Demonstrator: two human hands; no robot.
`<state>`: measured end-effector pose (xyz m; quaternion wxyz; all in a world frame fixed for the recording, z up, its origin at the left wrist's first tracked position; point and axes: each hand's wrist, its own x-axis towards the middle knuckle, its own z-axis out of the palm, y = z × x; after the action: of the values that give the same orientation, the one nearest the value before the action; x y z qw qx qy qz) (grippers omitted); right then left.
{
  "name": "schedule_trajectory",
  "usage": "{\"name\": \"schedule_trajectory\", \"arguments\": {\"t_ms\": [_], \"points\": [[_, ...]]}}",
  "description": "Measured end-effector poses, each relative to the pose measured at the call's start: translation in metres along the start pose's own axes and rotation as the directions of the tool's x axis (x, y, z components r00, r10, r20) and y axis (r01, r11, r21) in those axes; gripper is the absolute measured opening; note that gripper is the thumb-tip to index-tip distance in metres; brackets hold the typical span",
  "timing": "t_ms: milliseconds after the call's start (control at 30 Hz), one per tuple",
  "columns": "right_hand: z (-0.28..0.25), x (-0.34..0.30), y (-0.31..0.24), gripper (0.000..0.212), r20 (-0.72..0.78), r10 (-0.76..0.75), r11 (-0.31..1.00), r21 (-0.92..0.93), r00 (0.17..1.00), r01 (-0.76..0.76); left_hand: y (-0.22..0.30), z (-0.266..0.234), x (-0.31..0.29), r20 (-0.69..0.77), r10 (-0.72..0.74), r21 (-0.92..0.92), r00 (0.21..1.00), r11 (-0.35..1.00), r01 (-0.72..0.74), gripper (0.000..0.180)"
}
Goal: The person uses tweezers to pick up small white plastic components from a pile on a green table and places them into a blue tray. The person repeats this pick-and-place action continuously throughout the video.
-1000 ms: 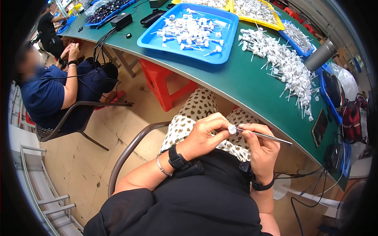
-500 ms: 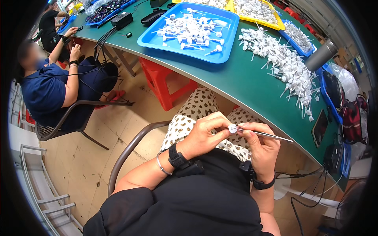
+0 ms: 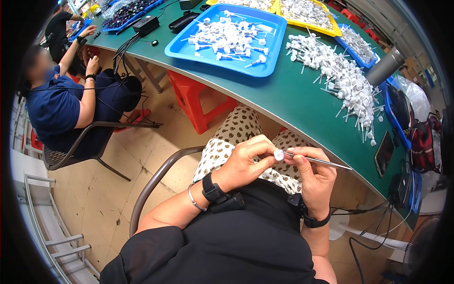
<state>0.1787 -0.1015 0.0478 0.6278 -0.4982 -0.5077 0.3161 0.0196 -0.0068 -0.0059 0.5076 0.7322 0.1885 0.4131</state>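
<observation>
Above my lap, my left hand pinches a small white round plastic piece between thumb and fingertips. My right hand is closed around slim metal tweezers, which lie slantwise across its fingers. One end of the tweezers meets the white piece or lies right beside it; the fingers hide the exact contact. Their other end sticks out to the right. The two hands almost touch at the fingertips.
A blue tray of white stemmed pieces stands on the green table. A loose pile of similar pieces lies to its right, near a grey cylinder and a phone. A seated co-worker is at left.
The white piece has turned slightly in my fingers, its round face showing more, and the tweezers have shifted a little. At left, the co-worker's far hand has risen.
</observation>
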Motion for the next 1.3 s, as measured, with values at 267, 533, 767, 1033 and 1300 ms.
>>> {"name": "schedule_trajectory", "arguments": {"t_ms": [267, 533, 767, 1033, 1300], "points": [[0.0025, -0.0004, 0.0006, 0.011, -0.020, -0.006, 0.999, -0.035, 1.000, 0.005, 0.0010, -0.0002, 0.0003, -0.008, 0.039, 0.082, 0.999, 0.996, -0.039, 0.009], [0.0037, -0.0005, 0.0011, 0.010, -0.032, -0.031, 0.993, -0.112, 0.999, 0.028, -0.0004, -0.0004, -0.0001, -0.002, 0.062, 0.117, 0.998, 0.991, -0.061, 0.009], [0.0060, 0.0013, -0.0002, 0.011, -0.040, -0.045, 0.990, -0.136, 0.998, 0.039, 0.0013, -0.0012, 0.0001, -0.006, 0.071, 0.137, 0.997, 0.988, -0.070, 0.010], [0.0082, 0.0008, 0.0003, 0.010, -0.053, -0.042, 0.990, -0.133, 0.998, 0.035, 0.0009, -0.0017, 0.0000, 0.001, 0.069, 0.132, 0.998, 0.989, -0.068, 0.010], [0.0076, -0.0013, 0.0016, 0.010, -0.060, -0.017, 0.997, -0.074, 0.998, 0.013, 0.0000, 0.0004, -0.0015, -0.046, 0.017, 0.096, 0.999, 0.995, -0.012, 0.008]]}}
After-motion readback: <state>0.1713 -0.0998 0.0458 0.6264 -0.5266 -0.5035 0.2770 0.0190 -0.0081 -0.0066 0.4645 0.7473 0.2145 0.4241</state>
